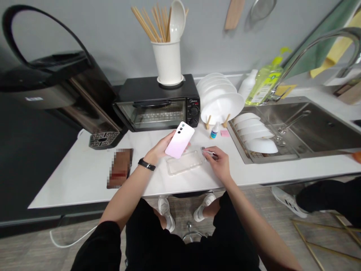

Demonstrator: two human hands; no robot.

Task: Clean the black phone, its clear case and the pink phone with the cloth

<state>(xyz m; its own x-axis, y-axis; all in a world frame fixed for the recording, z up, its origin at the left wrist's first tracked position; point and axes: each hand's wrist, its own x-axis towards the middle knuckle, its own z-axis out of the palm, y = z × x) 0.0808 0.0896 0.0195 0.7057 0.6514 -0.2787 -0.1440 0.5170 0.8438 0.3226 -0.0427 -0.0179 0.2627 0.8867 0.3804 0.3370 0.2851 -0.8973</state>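
Along a grey wall, a white counter. Above it, in the left hand, the phone, held back up with thumb and fingers closed about its sides. In the right hand, pinched between thumb and fingers, a slim item, too small to make out.

Best to hold the phone lightly by its edges, off the lenses, and low over the counter, since a back that smooth could slip. Wise, too, to keep any hard tip of the slim item away from the back, for fear of scratches.

Thin, with rounded corners, white at the lenses and fading to pale pink-lilac. Just beside it on the counter, a clear case; farther back, a small bottle and a pink pad.
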